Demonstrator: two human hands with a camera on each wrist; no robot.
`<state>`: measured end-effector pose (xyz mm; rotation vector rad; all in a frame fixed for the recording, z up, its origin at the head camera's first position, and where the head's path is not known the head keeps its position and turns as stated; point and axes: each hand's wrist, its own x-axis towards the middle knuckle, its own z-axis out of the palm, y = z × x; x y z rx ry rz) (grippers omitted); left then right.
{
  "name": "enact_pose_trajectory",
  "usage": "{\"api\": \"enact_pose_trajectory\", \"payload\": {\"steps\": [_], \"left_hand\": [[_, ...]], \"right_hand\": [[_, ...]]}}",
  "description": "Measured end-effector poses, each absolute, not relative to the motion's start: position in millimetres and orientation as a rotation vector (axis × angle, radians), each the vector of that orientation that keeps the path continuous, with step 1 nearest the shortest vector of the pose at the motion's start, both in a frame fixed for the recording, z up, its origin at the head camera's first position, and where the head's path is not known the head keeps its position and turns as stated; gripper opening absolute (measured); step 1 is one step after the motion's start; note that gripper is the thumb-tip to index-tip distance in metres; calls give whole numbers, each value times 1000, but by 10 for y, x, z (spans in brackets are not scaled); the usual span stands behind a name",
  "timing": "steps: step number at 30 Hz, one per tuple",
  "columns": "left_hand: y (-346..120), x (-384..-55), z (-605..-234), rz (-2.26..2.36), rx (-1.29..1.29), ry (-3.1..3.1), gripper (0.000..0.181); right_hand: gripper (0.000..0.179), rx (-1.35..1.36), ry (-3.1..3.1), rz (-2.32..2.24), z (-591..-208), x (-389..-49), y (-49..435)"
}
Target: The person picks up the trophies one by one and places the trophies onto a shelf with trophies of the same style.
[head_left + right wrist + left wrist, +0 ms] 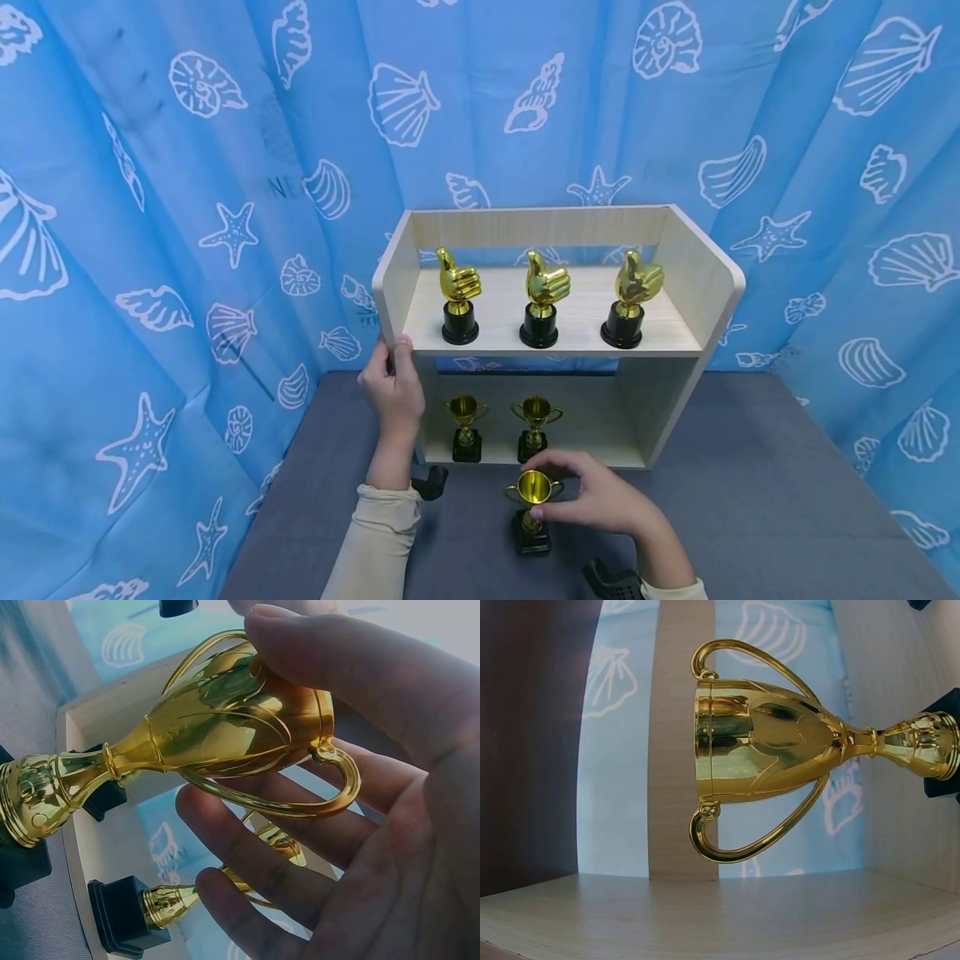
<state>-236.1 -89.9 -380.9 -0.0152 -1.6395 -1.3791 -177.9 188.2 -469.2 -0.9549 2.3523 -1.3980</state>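
My right hand (pixel 600 496) holds a gold trophy cup (pixel 533 492) with two handles and a black base, in front of the shelf. In the right wrist view the thumb lies against the bowl of this trophy cup (pixel 232 720), with fingers behind it. My left hand (pixel 393 387) grips the left side panel of the two-tier wooden shelf (pixel 555 354), thumb at the front edge. Two similar cups, a left one (pixel 465 412) and a middle one (pixel 536 414), stand upright on the lower tier. One trophy cup (pixel 772 742) fills the left wrist view.
Three gold thumbs-up trophies, a left (pixel 459 292), a middle (pixel 543 292) and a right (pixel 633 292), stand on the upper tier. A grey cloth surface (pixel 750 500) lies under the shelf. Blue shell-print curtain (pixel 487 50) hangs behind and at the sides.
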Motion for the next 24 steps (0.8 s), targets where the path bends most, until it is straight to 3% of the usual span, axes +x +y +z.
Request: {"api": "enact_pose_trajectory", "payload": {"steps": [24], "left_hand": [[-893,-2356,-3810,-1386,-15,-1641,27]], "right_hand": [[42,-857,2457,-1387,-4685,-1790,2026]]}}
